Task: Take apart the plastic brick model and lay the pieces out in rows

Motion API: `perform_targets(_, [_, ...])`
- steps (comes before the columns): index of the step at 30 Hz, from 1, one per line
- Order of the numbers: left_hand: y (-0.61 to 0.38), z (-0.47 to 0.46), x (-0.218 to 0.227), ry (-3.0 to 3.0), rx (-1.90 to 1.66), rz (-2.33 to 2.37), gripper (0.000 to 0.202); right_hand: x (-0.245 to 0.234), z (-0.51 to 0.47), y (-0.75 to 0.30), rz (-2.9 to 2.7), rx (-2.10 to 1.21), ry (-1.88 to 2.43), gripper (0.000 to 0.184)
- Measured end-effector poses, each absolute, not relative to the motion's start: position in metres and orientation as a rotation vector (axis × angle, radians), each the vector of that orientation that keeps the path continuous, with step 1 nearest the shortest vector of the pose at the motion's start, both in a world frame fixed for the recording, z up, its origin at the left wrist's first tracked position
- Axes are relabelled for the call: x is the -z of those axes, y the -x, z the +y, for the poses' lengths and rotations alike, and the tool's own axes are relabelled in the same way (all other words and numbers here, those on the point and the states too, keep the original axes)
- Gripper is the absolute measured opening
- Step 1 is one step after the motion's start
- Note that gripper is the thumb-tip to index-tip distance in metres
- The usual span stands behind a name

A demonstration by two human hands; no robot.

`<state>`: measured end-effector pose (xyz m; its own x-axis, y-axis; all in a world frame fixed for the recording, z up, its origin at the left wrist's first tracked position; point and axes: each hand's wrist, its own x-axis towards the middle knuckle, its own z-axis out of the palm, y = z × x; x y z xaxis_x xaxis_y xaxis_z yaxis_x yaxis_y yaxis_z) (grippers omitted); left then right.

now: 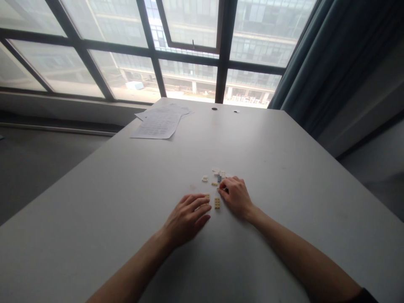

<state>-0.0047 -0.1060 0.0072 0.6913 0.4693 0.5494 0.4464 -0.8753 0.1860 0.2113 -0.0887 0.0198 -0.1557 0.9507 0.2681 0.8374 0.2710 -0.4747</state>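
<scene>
Several small toy bricks lie near the middle of a grey table (284,139). My left hand (187,217) rests flat on the table with its fingers stretched out, the fingertips touching a tan brick (207,196). A tan studded brick (217,203) lies between my two hands. My right hand (236,196) is curled, its fingertips pinched on a small dark piece at the edge of a cluster of pale and blue bricks (220,175). A lone pale brick (205,179) sits just left of the cluster.
Printed paper sheets (159,122) lie at the table's far left corner. Two round cable holes (214,109) sit near the far edge. Large windows stand behind the table, and a dark curtain (318,67) hangs at the right.
</scene>
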Motion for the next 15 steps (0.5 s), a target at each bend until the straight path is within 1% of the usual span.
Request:
perform_targets(2, [0.004,-0.106,-0.007,-2.800,-1.009,0.800,0.020,-0.022,-0.092,-0.211,-1.896,-0.450,1.552,0.005])
perform_targets(3, [0.003,-0.106,-0.007,-2.767,-1.055,0.817,0.021,-0.023,-0.095,-0.210,-1.777,-0.588,1.523,0.005])
perform_targets(6, [-0.003,-0.110,-0.010,-2.617,-1.206,0.893,0.030,-0.028,-0.110,-0.202,-1.290,-1.112,1.350,0.017])
perform_targets(8, [-0.008,-0.115,-0.013,-2.498,-1.272,0.926,0.037,-0.033,-0.124,-0.194,-1.028,-1.344,1.210,0.022])
perform_targets(10, [-0.012,-0.120,-0.017,-2.409,-1.305,0.932,0.039,-0.037,-0.135,-0.187,-0.903,-1.451,1.130,0.022])
perform_targets(15, [-0.014,-0.124,-0.021,-2.299,-1.367,0.945,0.032,-0.042,-0.147,-0.180,-0.825,-1.527,1.095,0.022])
